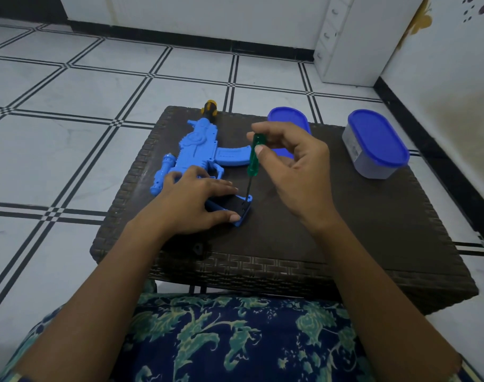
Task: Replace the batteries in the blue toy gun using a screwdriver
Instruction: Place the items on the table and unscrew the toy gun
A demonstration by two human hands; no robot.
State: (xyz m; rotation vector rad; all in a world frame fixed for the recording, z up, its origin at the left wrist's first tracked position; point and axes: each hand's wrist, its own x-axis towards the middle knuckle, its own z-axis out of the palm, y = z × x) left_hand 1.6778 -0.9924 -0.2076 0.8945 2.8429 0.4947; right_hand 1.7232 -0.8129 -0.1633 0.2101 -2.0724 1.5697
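Two hands working: left hand (196,205) clasping blue toy gun (191,150) by bench (345,230) left edge; right hand (290,172) pinching green screwdriver (254,158), tip touching gun's butt.

- The left hand (196,199) covers the rear of the gun (199,150); only the butt's end shows past the fingers.
- The screwdriver (254,157) tip meets the butt; the screw is too small to tell.
- The right hand (296,172) hides most of a blue lid (286,117).
- The box (375,144) has cloudy walls; its contents cannot be told.
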